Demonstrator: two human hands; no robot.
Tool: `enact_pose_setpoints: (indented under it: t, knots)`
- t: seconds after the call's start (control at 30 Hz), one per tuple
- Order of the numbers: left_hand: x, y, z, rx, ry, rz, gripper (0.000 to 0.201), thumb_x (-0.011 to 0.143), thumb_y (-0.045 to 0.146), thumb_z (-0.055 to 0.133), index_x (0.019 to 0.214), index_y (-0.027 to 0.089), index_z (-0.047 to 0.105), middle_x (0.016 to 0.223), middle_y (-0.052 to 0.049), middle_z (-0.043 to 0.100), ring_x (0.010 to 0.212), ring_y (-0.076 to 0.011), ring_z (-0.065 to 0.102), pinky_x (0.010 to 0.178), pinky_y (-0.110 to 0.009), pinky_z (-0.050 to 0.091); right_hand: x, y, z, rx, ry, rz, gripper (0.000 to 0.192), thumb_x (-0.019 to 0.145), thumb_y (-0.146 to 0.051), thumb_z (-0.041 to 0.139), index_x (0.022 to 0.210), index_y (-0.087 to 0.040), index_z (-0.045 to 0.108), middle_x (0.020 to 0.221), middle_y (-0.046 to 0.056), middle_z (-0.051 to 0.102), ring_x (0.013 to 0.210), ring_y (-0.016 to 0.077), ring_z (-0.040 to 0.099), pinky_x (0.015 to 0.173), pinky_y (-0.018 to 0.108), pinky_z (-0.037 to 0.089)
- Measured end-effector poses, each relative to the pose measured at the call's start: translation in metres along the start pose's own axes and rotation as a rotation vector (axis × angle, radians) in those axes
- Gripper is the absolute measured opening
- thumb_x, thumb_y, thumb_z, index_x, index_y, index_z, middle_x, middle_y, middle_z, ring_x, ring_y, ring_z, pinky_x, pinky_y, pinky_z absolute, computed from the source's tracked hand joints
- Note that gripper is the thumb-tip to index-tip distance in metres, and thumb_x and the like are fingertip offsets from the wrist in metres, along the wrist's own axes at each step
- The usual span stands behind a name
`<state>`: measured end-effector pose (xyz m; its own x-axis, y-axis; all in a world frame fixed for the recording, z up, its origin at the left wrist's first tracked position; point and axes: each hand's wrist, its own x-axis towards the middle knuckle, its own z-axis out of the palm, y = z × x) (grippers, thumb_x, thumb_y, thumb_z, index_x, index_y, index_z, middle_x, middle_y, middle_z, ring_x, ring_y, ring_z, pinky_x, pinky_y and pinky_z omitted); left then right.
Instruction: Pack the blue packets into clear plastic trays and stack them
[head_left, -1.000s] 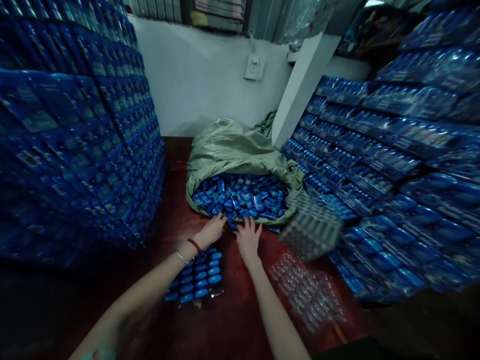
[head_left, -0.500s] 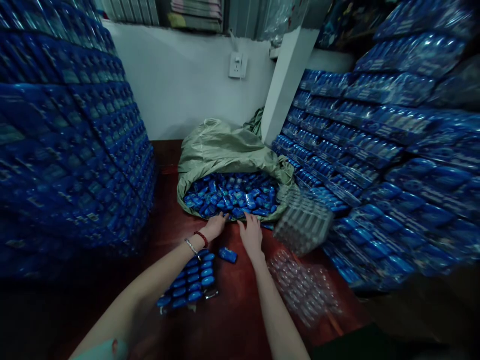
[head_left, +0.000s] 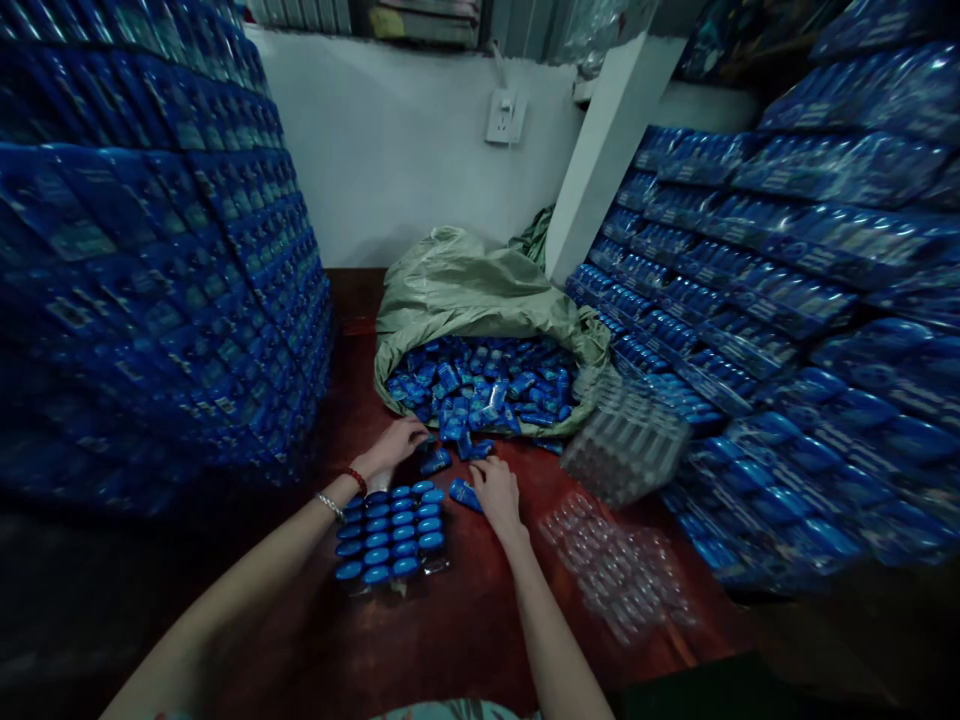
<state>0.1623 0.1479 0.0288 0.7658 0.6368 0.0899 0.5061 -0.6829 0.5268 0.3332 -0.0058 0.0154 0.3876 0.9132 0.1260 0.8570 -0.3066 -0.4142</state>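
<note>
Blue packs [head_left: 495,385] heaped in mouth of green sack [head_left: 465,285], centre of frame, a few out on red table [head_left: 472,630] just below. Left hand [head_left: 397,442] left of centre, near sack's lower left edge, fingers curled, close beside a loose pack [head_left: 435,461]; cannot tell whether clamped on anything. Red bracelet [head_left: 357,481] and silver bracelet [head_left: 330,507] on left wrist. Right hand [head_left: 496,490] just right of centre, fingers partly bent, against another pack [head_left: 464,495] on the table; cannot tell if gripped or only touched. One more pack [head_left: 480,450] between sack mouth and right fingertips. Filled tray [head_left: 391,535] below left hand, lower left of centre, blue packs in rows. Clear trays right of centre: stack [head_left: 630,440] just beside sack's right side, flat tray [head_left: 619,567] below, a bit blurred. Tall left pile [head_left: 150,260] of blue goods along left edge, tall right pile [head_left: 750,250] across upper right. White wall [head_left: 405,140] with socket [head_left: 505,117] at top centre, slanted post [head_left: 600,150] to right of it.
</note>
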Motion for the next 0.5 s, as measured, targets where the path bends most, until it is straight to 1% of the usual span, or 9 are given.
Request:
enact_pose_setpoints:
  t: [0.07,0.13,0.17,0.23,0.27,0.33,0.37,0.43,0.5]
  knots:
    - [0.006,-0.003,-0.008,0.05,0.115,-0.077,0.031,0.091,0.019,0.035,0.108,0.013,0.06,0.107,-0.012,0.055,0.096,-0.0208,0.054,0.087,-0.034,0.044,0.008,-0.001,-0.006,0.018,0.04,0.006,0.029,0.092,-0.029,0.039,0.092,-0.021,0.067,0.09,0.006,0.065,0.085,0.0178,0.058,0.074,0.027,0.042]
    - [0.013,-0.004,-0.012,0.1,0.179,-0.117,0.037,0.09,0.019,0.036,0.124,0.013,0.049,0.121,-0.015,0.045,0.109,-0.0242,0.047,0.094,-0.04,0.041,0.025,-0.004,-0.014,0.03,0.092,0.02,0.035,0.094,-0.031,0.033,0.096,-0.019,0.065,0.092,0.008,0.063,0.087,0.0182,0.057,0.075,0.027,0.041]
    - [0.016,-0.004,-0.013,0.121,0.187,-0.123,0.041,0.089,0.019,0.039,0.13,0.014,0.044,0.128,-0.016,0.039,0.115,-0.0261,0.043,0.097,-0.043,0.038,0.035,-0.006,-0.017,0.035,0.119,0.028,0.036,0.095,-0.031,0.031,0.101,-0.018,0.064,0.097,0.009,0.062,0.092,0.0193,0.056,0.077,0.028,0.041]
    - [0.02,-0.003,-0.01,0.156,0.156,-0.116,0.048,0.086,0.017,0.045,0.134,0.019,0.041,0.137,-0.014,0.031,0.123,-0.0297,0.034,0.101,-0.047,0.034,0.056,-0.01,-0.022,0.019,0.145,0.035,0.035,0.094,-0.029,0.032,0.116,-0.019,0.058,0.113,0.011,0.057,0.104,0.0223,0.05,0.082,0.031,0.04]
    - [0.021,-0.002,-0.007,0.17,0.12,-0.109,0.048,0.085,0.015,0.046,0.132,0.021,0.044,0.139,-0.013,0.03,0.124,-0.0307,0.033,0.101,-0.049,0.034,0.065,-0.013,-0.022,-0.007,0.132,0.027,0.036,0.093,-0.028,0.035,0.122,-0.022,0.055,0.121,0.011,0.053,0.11,0.0238,0.047,0.084,0.033,0.04]
    - [0.021,-0.001,0.0,0.186,0.03,-0.096,0.045,0.081,0.008,0.048,0.123,0.022,0.055,0.136,-0.011,0.036,0.122,-0.0301,0.035,0.1,-0.047,0.035,0.077,-0.015,-0.019,-0.074,0.074,-0.007,0.038,0.091,-0.024,0.041,0.127,-0.027,0.052,0.131,0.01,0.047,0.118,0.0267,0.04,0.086,0.037,0.039]
    - [0.019,0.0,0.004,0.19,-0.016,-0.093,0.044,0.078,0.005,0.048,0.117,0.022,0.059,0.134,-0.01,0.04,0.12,-0.0288,0.038,0.1,-0.045,0.036,0.08,-0.015,-0.017,-0.107,0.038,-0.028,0.039,0.09,-0.022,0.042,0.127,-0.029,0.052,0.133,0.009,0.045,0.119,0.0274,0.039,0.087,0.039,0.038]
    - [0.014,0.0,0.009,0.193,-0.09,-0.1,0.045,0.073,0.001,0.05,0.109,0.023,0.064,0.131,-0.009,0.044,0.117,-0.0262,0.042,0.099,-0.04,0.038,0.077,-0.011,-0.012,-0.138,-0.017,-0.057,0.039,0.089,-0.017,0.041,0.123,-0.029,0.055,0.131,0.01,0.046,0.118,0.0269,0.04,0.087,0.041,0.038]
    - [0.008,0.001,0.011,0.195,-0.121,-0.136,0.043,0.074,0.003,0.049,0.109,0.023,0.065,0.13,-0.008,0.046,0.115,-0.0253,0.045,0.098,-0.038,0.039,0.067,-0.005,-0.008,-0.141,-0.05,-0.066,0.038,0.09,-0.016,0.039,0.12,-0.029,0.058,0.129,0.01,0.047,0.115,0.0252,0.043,0.086,0.039,0.038]
